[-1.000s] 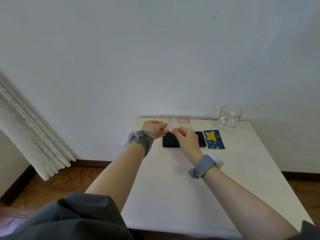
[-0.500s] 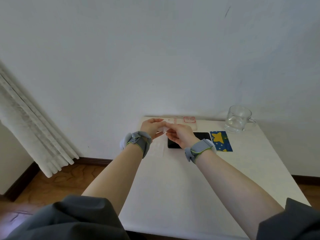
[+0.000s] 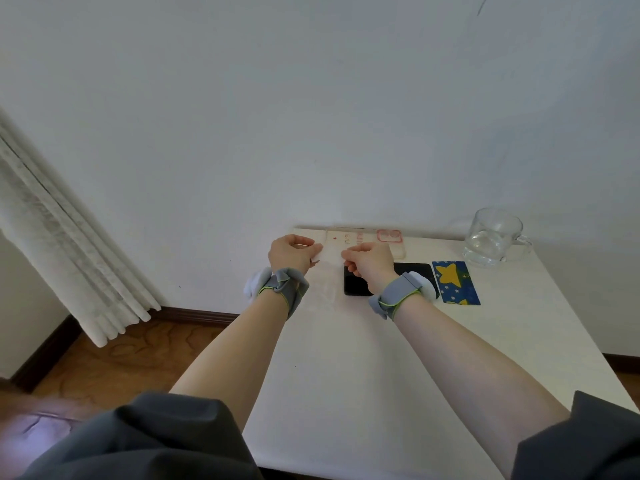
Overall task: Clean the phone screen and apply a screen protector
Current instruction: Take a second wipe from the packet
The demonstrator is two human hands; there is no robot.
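Note:
A black phone (image 3: pixel 356 288) lies face up at the back of the white table (image 3: pixel 346 393); my right hand and wrist cover part of it. My left hand (image 3: pixel 292 254) and my right hand (image 3: pixel 369 263) are raised just above the table behind the phone's left end. Each pinches one side of a small thin white sheet (image 3: pixel 332 252), probably a wipe, stretched between them. A clear packet with red print (image 3: pixel 349 239) and a red camera outline lies flat against the wall behind the hands.
A blue card with a yellow star (image 3: pixel 455 282) lies to the right of the phone. A glass mug (image 3: pixel 493 242) stands at the back right corner. A crinkled clear wrapper (image 3: pixel 323 294) lies left of the phone. A white curtain (image 3: pixel 59 244) hangs at the left.
My hands were together over the phone's left end. They have moved apart, and the white sheet is spread between them. The head view has shifted.

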